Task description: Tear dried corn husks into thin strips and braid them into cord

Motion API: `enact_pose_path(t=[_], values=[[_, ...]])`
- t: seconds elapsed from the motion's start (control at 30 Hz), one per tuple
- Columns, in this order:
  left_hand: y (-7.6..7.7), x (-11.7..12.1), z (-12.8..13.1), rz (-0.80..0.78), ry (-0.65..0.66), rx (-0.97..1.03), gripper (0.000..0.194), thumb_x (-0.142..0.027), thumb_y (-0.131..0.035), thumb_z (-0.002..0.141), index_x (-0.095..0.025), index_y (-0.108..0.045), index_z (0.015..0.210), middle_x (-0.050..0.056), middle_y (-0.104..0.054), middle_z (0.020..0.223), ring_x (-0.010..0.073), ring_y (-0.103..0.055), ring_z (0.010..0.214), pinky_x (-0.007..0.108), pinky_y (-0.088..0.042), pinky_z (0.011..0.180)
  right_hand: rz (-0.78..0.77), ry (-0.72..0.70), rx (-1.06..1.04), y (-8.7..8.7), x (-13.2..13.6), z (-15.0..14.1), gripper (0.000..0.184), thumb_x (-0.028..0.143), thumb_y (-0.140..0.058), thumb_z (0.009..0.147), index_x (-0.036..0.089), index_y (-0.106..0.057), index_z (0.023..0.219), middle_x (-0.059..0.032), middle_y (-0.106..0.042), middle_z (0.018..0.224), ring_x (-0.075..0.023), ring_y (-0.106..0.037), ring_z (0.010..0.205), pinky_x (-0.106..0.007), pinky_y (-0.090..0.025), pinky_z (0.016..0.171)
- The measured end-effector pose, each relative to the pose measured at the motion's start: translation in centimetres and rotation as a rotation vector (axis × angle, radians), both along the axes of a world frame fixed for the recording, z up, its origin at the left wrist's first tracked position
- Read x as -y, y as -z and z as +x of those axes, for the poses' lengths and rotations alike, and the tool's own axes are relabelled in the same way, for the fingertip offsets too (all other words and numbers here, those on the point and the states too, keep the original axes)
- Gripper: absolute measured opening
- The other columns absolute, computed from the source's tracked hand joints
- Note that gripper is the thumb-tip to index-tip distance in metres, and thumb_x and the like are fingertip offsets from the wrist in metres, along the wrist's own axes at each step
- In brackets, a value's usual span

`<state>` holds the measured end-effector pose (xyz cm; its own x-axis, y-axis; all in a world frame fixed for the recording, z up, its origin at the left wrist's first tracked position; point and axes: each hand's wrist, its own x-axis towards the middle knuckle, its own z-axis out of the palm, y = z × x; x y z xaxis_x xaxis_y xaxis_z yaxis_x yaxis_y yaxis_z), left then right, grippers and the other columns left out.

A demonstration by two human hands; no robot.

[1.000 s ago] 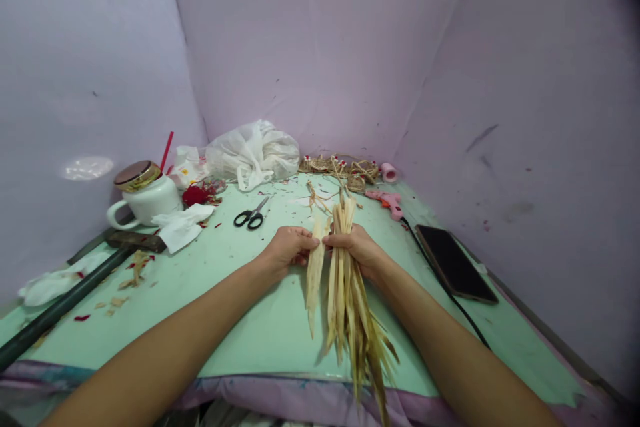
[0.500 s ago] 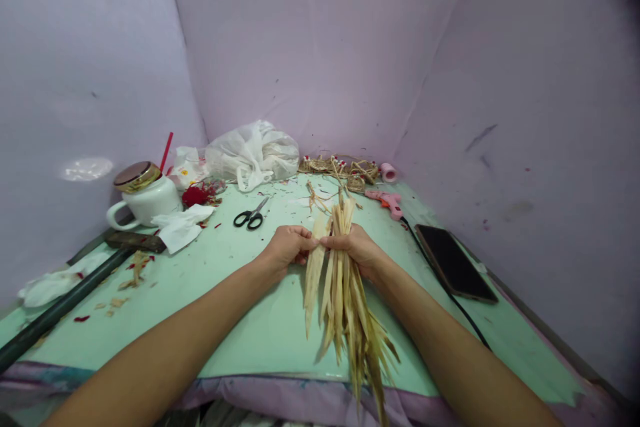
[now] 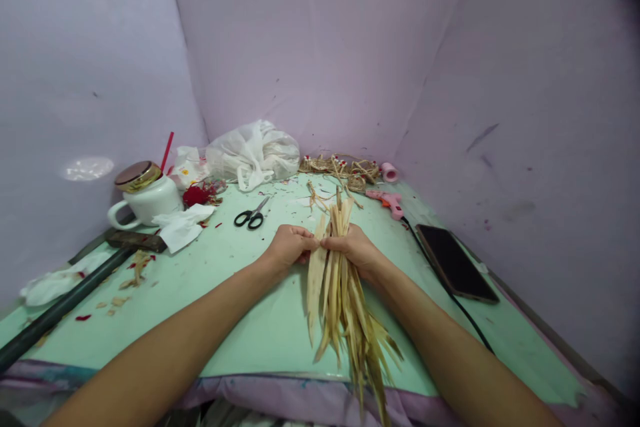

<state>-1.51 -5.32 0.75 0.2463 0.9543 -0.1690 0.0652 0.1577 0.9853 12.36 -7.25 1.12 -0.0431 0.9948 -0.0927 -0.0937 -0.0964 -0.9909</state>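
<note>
My right hand (image 3: 354, 245) is closed round the upper part of a bundle of dry, straw-coloured leaf strips (image 3: 345, 287). Their darker, ragged ends fan down past the table's front edge. On the bundle's left side, my left hand (image 3: 293, 243) pinches one wide, pale leaf strip (image 3: 315, 280) between thumb and fingers. Both thumbs nearly meet at that strip, which hangs beside the bundle. Black-handled scissors (image 3: 252, 214) lie on the pale green table (image 3: 260, 320), beyond my left hand.
At left stand a white mug (image 3: 153, 201) and a hammer (image 3: 135, 240) by crumpled tissue (image 3: 183, 227). A plastic bag (image 3: 255, 155) and twine pieces (image 3: 343, 168) lie at the back. A pink glue gun (image 3: 387, 200), its black cord (image 3: 425, 257) and a phone (image 3: 456, 261) are at right.
The single pale strip has swung slightly right, closer to the bundle. Both hands keep their grips in almost the same place.
</note>
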Motion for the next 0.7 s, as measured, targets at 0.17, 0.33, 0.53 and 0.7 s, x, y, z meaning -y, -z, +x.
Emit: enact_pose_path(t=[0.17,0.33,0.53,0.7], values=[[0.14,0.17,0.34,0.051,0.023,0.019,0.010,-0.015,-0.053,0.051,-0.015,-0.047,0.043,-0.005,-0.039,0.036,0.0053,-0.034,0.034,0.020,-0.026,0.038,0.005,-0.035,-0.041,-0.11,0.23,-0.25,0.020,0.013,-0.063,0.049,0.013,-0.062,0.069,-0.0004,-0.064,0.059,-0.0155,-0.057,0.054,-0.028,-0.047,0.056],[-0.28,0.36,0.34,-0.060,0.052,0.142,0.011,-0.018,-0.057,0.049,-0.015,-0.047,0.046,-0.005,-0.042,0.040,0.0055,-0.037,0.037,0.019,-0.029,0.039,-0.028,-0.014,-0.095,-0.25,0.26,-0.23,0.019,0.013,-0.064,0.047,0.012,-0.059,0.065,-0.0001,-0.062,0.054,-0.0142,-0.057,0.050,-0.026,-0.047,0.053],[-0.57,0.23,0.06,-0.131,0.072,0.252,0.015,-0.018,-0.063,0.052,-0.013,-0.049,0.051,0.000,-0.052,0.046,0.0079,-0.045,0.040,0.020,-0.034,0.042,-0.095,-0.016,-0.173,-0.37,0.06,0.22,0.022,0.016,-0.070,0.047,0.014,-0.052,0.059,0.0015,-0.056,0.046,-0.0130,-0.054,0.043,-0.027,-0.047,0.049],[-0.31,-0.31,-0.40,-0.141,0.084,0.288,0.010,-0.013,-0.060,0.062,-0.012,-0.052,0.057,0.003,-0.057,0.052,0.0080,-0.049,0.041,0.018,-0.037,0.042,-0.109,-0.021,-0.264,-0.63,-0.12,0.57,0.022,0.009,-0.069,0.049,0.014,-0.051,0.059,0.0023,-0.056,0.048,-0.0110,-0.054,0.043,-0.025,-0.049,0.049]])
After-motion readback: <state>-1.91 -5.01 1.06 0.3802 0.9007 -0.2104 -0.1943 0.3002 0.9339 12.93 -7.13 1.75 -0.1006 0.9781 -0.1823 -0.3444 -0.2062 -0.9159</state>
